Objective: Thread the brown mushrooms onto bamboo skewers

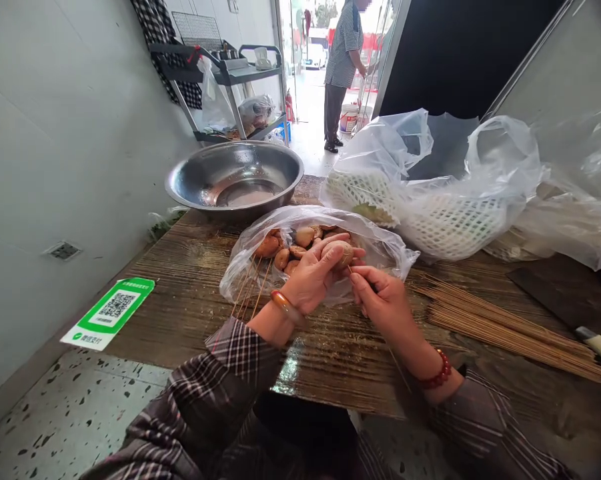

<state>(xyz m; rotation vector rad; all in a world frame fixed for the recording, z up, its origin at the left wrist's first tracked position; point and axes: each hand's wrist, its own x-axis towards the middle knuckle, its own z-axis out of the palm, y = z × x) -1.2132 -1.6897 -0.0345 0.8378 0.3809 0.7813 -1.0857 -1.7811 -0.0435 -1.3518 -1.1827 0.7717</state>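
Observation:
My left hand (pixel 313 277) holds a brown mushroom (pixel 341 252) over the wooden table (pixel 190 293). My right hand (pixel 380 297) pinches a thin bamboo skewer (pixel 399 370) whose tip meets the mushroom; the stick runs back under my wrist. Just behind my hands lies an open clear plastic bag (pixel 240 267) with several more mushrooms (pixel 290 250). A few skewers (pixel 250 290) lie under that bag at its left.
A steel basin (pixel 235 177) stands at the table's far left. White mesh baskets in plastic bags (pixel 445 213) sit at the back right. A pile of bamboo skewers (pixel 505 323) and a cleaver (pixel 575 310) lie on the right. A person (pixel 343 67) stands in the doorway beyond.

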